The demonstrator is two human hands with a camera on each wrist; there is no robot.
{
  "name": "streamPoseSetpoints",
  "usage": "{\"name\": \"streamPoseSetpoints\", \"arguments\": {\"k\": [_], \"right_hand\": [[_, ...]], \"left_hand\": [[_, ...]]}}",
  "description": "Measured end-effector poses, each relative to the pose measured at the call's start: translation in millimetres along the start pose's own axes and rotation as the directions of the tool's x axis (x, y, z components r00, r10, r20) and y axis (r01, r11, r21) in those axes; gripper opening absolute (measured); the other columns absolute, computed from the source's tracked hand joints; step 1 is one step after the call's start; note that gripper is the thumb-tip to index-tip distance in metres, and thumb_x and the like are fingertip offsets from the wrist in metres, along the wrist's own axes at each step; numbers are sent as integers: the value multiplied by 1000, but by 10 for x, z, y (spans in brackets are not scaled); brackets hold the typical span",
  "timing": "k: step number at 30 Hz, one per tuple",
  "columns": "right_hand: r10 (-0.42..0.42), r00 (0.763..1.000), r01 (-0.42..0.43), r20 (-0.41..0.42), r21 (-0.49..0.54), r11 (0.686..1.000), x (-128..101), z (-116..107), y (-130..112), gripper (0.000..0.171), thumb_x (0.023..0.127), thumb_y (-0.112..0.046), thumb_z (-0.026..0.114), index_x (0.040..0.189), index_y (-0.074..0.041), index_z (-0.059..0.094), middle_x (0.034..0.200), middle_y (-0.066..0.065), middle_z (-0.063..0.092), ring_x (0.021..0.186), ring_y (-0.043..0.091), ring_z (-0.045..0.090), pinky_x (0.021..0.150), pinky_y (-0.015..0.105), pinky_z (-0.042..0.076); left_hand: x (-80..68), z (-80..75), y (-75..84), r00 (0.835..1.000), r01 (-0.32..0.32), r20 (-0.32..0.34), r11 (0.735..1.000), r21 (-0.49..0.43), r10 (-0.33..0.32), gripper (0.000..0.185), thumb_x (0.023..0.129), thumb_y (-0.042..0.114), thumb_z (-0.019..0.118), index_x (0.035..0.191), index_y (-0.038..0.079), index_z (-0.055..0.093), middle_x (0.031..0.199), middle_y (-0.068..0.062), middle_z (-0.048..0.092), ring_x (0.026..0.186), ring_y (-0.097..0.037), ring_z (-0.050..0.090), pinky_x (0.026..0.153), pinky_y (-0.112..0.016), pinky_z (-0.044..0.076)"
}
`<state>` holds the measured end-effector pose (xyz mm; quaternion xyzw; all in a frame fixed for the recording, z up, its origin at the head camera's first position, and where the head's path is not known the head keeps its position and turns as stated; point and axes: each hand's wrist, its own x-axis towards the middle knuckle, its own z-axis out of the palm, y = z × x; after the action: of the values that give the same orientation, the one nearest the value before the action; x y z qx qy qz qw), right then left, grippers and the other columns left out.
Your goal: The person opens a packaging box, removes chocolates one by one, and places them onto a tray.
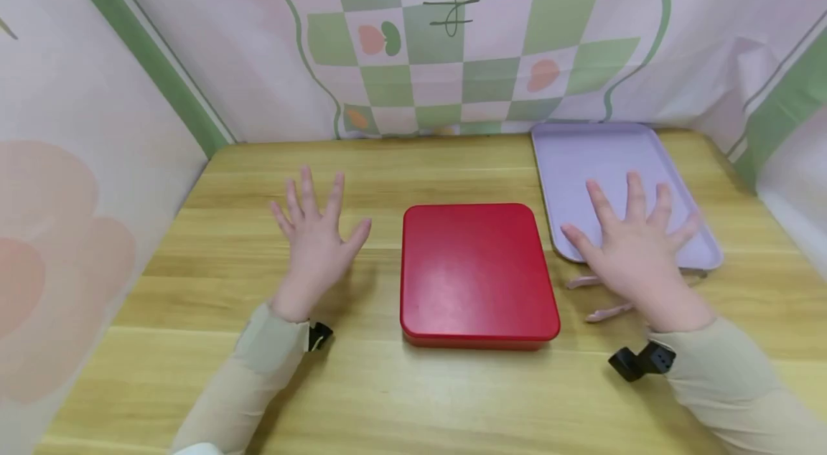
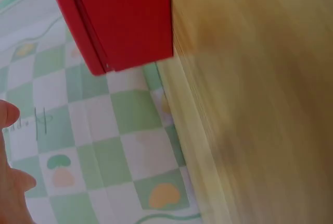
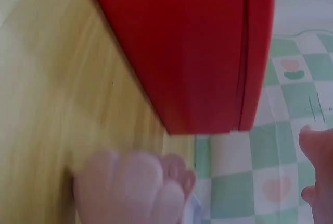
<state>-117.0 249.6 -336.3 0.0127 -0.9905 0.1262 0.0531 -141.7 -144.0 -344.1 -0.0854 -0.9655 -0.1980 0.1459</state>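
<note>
A closed red box (image 1: pixel 474 272) with rounded corners and a lid sits on the wooden table between my hands. To its left, my left hand (image 1: pixel 315 247) is held over the table with fingers spread and holds nothing. My right hand (image 1: pixel 636 254) is also spread and empty, overlapping the near part of a lilac tray (image 1: pixel 581 153) in the head view. Beneath that hand lies a pale pink pair of tongs (image 1: pixel 610 313), partly covered by it. Their rounded, lobed ends (image 3: pixel 130 182) show large in the right wrist view, beside the box.
The wooden table (image 1: pixel 452 405) runs back to a hanging cloth (image 1: pixel 497 10) with green and white checks. More cloth hangs along the left side (image 1: pixel 97 118). The tray reaches the table's back edge. Black wrist cameras (image 1: pixel 642 362) are strapped at both sleeves.
</note>
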Motion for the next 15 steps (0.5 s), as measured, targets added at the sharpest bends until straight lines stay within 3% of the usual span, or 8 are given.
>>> {"name": "streamPoseSetpoints", "arguments": {"k": [8,15], "right_hand": [[-106,994,106,-3,-20,994,-40,127,-204,75,91,-61,42,151,-21,20,154,29,-3,135,57,-6,97,79,-15],[-182,983,182,-2,-38,983,-91,226,-379,80,87,-55,56,150,-17,23,151,29,9,133,54,9,101,75,3]], "left_hand": [[-29,112,206,995,-53,79,998,-44,56,78,89,49,56,151,17,22,157,-18,-13,142,-45,-9,112,-67,-10],[-91,207,410,978,-72,188,992,-102,90,90,85,55,62,152,13,18,156,-23,-1,142,-44,5,115,-63,14]]}}
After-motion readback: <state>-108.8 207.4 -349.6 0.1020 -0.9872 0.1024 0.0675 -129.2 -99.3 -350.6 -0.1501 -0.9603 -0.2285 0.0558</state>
